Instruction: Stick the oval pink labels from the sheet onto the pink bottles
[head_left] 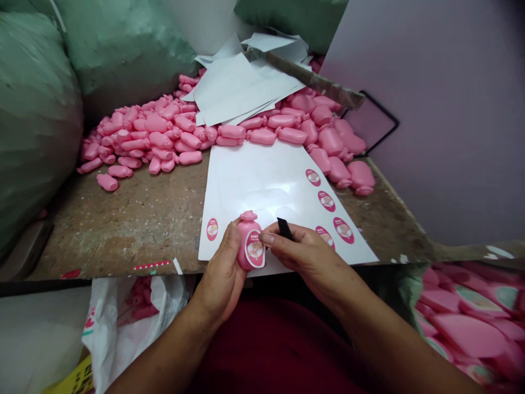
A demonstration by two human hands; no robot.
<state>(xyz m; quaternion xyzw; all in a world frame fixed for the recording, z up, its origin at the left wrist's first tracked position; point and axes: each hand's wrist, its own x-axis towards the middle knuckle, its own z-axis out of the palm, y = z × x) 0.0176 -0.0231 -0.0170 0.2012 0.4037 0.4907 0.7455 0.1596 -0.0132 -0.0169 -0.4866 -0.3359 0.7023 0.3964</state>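
Note:
My left hand (225, 262) is closed round a small pink plastic bottle (244, 255), held upright above the front edge of a sticker sheet (254, 180). On the bottle's front sits an oval pink-and-white label (254, 247) reading "BABY"; its lower right edge seems to stand off the surface. My right hand (297, 246) is closed, with thumb and fingertip at the label's right edge. A flat black tool (284, 228) pokes up from between its fingers; its other end is hidden. Several oval stickers, such as one pink sticker (343, 230), remain on the sheet's right side, and one small sticker (212, 229) on its left.
Pink bottles (156, 128) lie heaped along the back of the worn wooden table (123, 219). White sheets (246, 87) rest on the heap. Large green sacks (123, 49) stand behind. Labelled bottles (467, 323) lie low at right; a white plastic bag (102, 317) hangs at front left.

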